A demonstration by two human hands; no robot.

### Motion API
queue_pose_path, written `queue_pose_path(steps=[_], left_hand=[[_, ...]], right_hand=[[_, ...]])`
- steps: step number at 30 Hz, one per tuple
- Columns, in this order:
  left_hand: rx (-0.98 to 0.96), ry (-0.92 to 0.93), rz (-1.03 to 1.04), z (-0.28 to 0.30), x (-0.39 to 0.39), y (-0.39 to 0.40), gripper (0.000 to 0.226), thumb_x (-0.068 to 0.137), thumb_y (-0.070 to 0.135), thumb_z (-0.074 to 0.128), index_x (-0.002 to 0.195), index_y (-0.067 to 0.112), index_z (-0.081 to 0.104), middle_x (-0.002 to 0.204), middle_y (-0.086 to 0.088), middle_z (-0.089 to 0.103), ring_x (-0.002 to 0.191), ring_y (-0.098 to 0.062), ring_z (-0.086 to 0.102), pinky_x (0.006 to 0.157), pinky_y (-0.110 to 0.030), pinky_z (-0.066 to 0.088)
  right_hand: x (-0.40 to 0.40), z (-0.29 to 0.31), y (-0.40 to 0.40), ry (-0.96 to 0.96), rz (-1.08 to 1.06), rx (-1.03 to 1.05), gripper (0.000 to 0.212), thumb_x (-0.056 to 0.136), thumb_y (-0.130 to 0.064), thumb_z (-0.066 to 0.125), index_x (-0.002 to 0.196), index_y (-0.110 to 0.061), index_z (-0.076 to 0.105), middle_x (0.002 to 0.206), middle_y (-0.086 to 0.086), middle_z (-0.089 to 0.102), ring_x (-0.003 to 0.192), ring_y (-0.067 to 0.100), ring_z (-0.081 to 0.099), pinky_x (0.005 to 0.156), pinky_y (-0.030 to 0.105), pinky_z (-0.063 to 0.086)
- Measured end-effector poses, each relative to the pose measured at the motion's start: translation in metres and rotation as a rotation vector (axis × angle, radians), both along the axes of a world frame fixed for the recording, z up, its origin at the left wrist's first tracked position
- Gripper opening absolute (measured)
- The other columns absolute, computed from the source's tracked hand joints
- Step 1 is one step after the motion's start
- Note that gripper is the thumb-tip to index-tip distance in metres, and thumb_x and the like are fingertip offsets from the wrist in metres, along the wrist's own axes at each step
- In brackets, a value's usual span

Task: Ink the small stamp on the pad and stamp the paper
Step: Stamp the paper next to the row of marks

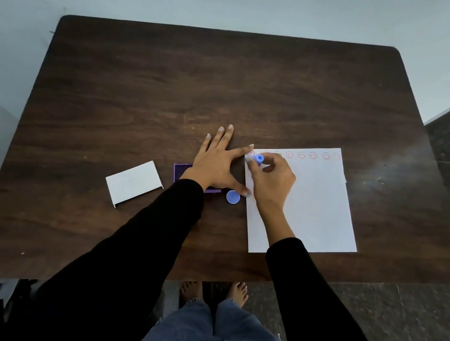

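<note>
Fingers [267, 165] of right hand [271, 180] pinch blue stamp [259, 159] on paper [317, 204]; left hand [216, 162] splayed flat.

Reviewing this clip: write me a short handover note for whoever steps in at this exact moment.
Right hand: gripping the small blue stamp at the top-left corner of the paper.
Left hand: flat, fingers spread, thumb on the paper's left edge, partly covering the purple ink pad.
Blue stamp cap lies beside the pad; white pad lid to the left.
Done: a row of red smiley prints along the top edge.
Left: the blank sheet below.
</note>
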State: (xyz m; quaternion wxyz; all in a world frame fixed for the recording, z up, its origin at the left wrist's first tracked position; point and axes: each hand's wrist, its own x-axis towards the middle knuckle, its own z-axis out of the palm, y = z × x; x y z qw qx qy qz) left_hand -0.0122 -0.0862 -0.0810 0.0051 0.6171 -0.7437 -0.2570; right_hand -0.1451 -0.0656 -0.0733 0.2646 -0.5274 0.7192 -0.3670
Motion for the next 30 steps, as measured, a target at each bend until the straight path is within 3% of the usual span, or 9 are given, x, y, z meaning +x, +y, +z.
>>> queue_pose_path(steps=[2, 5, 9, 13, 16, 21, 25, 30], left_hand=[[0.012, -0.019, -0.002, 0.000, 0.000, -0.001, 0.110, 0.055, 0.071, 0.073, 0.146, 0.045, 0.016, 0.159, -0.009, -0.019, 0.146, -0.027, -0.020, 0.117, -0.048, -0.010], [0.021, -0.063, -0.014, 0.002, -0.002, -0.002, 0.112, 0.055, 0.075, 0.070, 0.147, 0.044, 0.014, 0.159, -0.009, -0.019, 0.146, -0.028, -0.021, 0.117, -0.049, -0.010], [0.025, -0.098, -0.035, 0.004, -0.002, -0.001, 0.112, 0.056, 0.077, 0.067, 0.148, 0.043, 0.011, 0.159, -0.010, -0.018, 0.146, -0.029, -0.019, 0.117, -0.050, -0.009], [0.051, -0.068, -0.015, 0.013, -0.001, -0.002, 0.112, 0.058, 0.077, 0.067, 0.148, 0.044, 0.010, 0.160, -0.012, -0.014, 0.147, -0.030, -0.015, 0.117, -0.053, -0.007], [0.033, -0.011, 0.038, 0.025, 0.000, 0.003, 0.110, 0.055, 0.074, 0.071, 0.147, 0.041, 0.020, 0.160, -0.013, -0.008, 0.147, -0.029, -0.013, 0.116, -0.054, -0.008], [-0.026, 0.015, 0.067, 0.040, 0.005, 0.021, 0.080, 0.049, 0.059, 0.083, 0.120, 0.030, 0.059, 0.159, -0.010, 0.017, 0.148, -0.028, -0.005, 0.117, -0.052, -0.006], [0.010, -0.011, 0.054, 0.035, 0.001, 0.041, 0.060, 0.052, 0.049, 0.086, 0.104, 0.029, 0.064, 0.158, -0.013, 0.017, 0.148, -0.030, -0.008, 0.116, -0.050, -0.010], [0.009, -0.016, 0.078, 0.031, -0.007, 0.048, 0.037, 0.062, 0.041, 0.083, 0.093, 0.030, 0.066, 0.159, -0.009, 0.015, 0.147, -0.032, -0.013, 0.113, -0.056, -0.014]], right_hand=[[-0.004, 0.006, 0.002, -0.179, -0.199, -0.016, 0.021, 0.075, -0.029, 0.077, 0.088, -0.017, 0.065, 0.084, -0.007, 0.063, 0.070, 0.007, 0.056, 0.062, 0.011, 0.041], [-0.013, 0.018, -0.003, -0.417, -0.406, -0.011, 0.022, 0.072, -0.034, 0.078, 0.086, -0.024, 0.064, 0.085, -0.007, 0.067, 0.075, 0.009, 0.063, 0.066, 0.013, 0.046], [-0.020, 0.029, -0.012, -0.521, -0.447, -0.038, 0.024, 0.072, -0.034, 0.079, 0.087, -0.020, 0.069, 0.084, -0.003, 0.071, 0.075, 0.011, 0.067, 0.065, 0.012, 0.048], [-0.016, 0.035, -0.015, -0.597, -0.440, -0.052, 0.020, 0.071, -0.033, 0.080, 0.083, -0.022, 0.069, 0.075, -0.010, 0.069, 0.070, 0.008, 0.067, 0.062, 0.013, 0.048], [-0.014, 0.041, -0.016, -0.647, -0.426, -0.054, 0.018, 0.070, -0.031, 0.080, 0.081, -0.022, 0.068, 0.072, -0.012, 0.068, 0.070, 0.009, 0.067, 0.064, 0.015, 0.049], [-0.016, 0.052, -0.017, -0.705, -0.423, -0.052, 0.018, 0.070, -0.031, 0.080, 0.080, -0.022, 0.067, 0.071, -0.011, 0.067, 0.072, 0.011, 0.066, 0.067, 0.019, 0.051], [-0.019, 0.061, -0.016, -0.737, -0.406, -0.044, 0.017, 0.071, -0.029, 0.080, 0.077, -0.023, 0.065, 0.069, -0.012, 0.066, 0.072, 0.012, 0.065, 0.075, 0.025, 0.055], [-0.019, 0.063, -0.016, -0.739, -0.378, -0.017, 0.023, 0.072, -0.029, 0.080, 0.087, -0.017, 0.068, 0.080, -0.004, 0.068, 0.076, 0.014, 0.065, 0.068, 0.019, 0.053]])
